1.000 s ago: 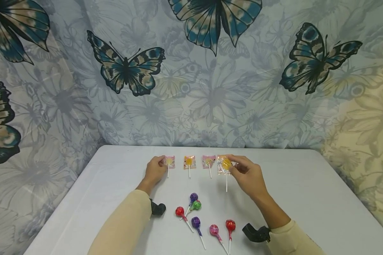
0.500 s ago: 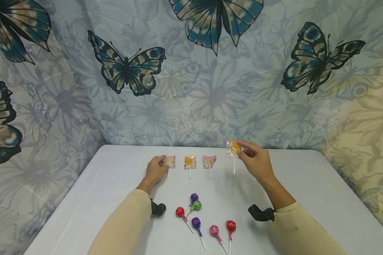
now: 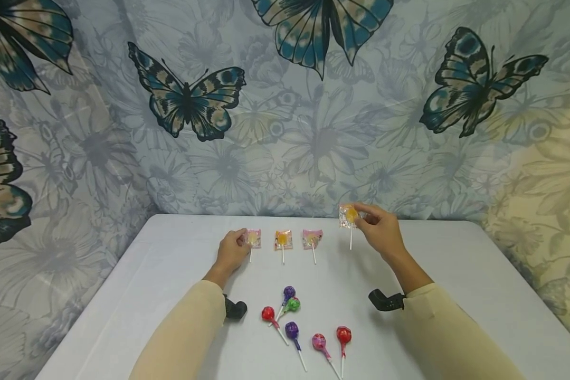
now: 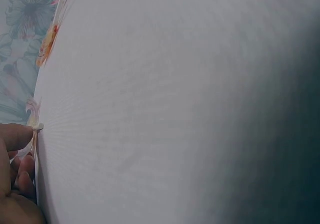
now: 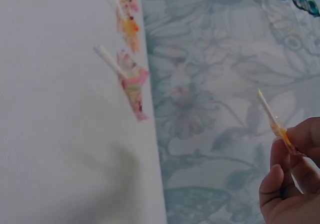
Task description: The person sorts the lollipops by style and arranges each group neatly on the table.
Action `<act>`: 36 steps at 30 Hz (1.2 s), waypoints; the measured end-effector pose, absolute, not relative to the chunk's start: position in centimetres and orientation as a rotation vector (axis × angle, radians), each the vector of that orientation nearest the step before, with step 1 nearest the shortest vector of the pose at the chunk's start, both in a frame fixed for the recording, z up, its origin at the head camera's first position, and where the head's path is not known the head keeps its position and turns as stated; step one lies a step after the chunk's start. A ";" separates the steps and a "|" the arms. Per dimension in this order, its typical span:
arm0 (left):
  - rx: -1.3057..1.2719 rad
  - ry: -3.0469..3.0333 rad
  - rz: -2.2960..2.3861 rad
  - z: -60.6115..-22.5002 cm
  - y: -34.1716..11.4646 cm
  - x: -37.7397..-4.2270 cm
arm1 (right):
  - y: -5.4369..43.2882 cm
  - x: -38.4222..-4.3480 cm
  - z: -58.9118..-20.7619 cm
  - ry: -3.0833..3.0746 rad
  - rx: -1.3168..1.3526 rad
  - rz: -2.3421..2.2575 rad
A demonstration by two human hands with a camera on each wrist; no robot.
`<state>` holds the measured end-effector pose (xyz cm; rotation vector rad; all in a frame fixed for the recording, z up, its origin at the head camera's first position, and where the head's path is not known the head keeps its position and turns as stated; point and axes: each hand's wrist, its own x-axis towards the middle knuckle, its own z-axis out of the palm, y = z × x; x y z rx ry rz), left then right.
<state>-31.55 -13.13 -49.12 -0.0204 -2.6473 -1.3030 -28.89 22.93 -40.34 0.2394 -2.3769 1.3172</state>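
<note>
1. Nearest, toward the near edge of the white surface [image 3: 432, 253], lie a round red lollipop [image 3: 344, 334], a pink lollipop [image 3: 319, 342] and a purple lollipop [image 3: 292, 331].
2. Just beyond, a second red lollipop [image 3: 268, 314], a green lollipop [image 3: 292, 305] and a second purple lollipop [image 3: 288, 292] bunch together, sticks overlapping.
3. Black wrist cameras [image 3: 386, 301] on both sleeves flank this group.
4. Along the far edge, the left hand [image 3: 231, 249] has a narrow grip, pinching a pink-wrapped lollipop [image 3: 254, 240]; its fingers hide the wrapper's left side.
5. Rightward in that row lie an orange-wrapped lollipop [image 3: 283, 240] and another pink-wrapped one [image 3: 312, 239].
6. Right of the row, off the surface near its far edge, the right hand [image 3: 382, 229] grips a yellow lollipop [image 3: 349, 215], stick downward, fingers covering part of its wrapper.
7. Behind the far edge stands a butterfly-patterned wall [image 3: 323, 148].
</note>
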 end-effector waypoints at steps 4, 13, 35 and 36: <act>-0.010 -2.651 -1.301 -49.1 -13.1 -31.6 | 23.3 -29.7 -41.1 -2.419 0.206 1.354; -0.001 -2.656 -1.301 -49.5 -13.3 -31.7 | 23.4 -31.1 -43.0 -2.533 0.100 1.456; -0.013 -2.654 -1.328 -49.0 -13.2 -31.5 | 22.6 -33.1 -46.6 -2.823 -0.004 1.233; -0.011 -2.653 -1.330 -49.0 -13.2 -31.5 | 22.6 -33.1 -46.7 -2.830 -0.001 1.217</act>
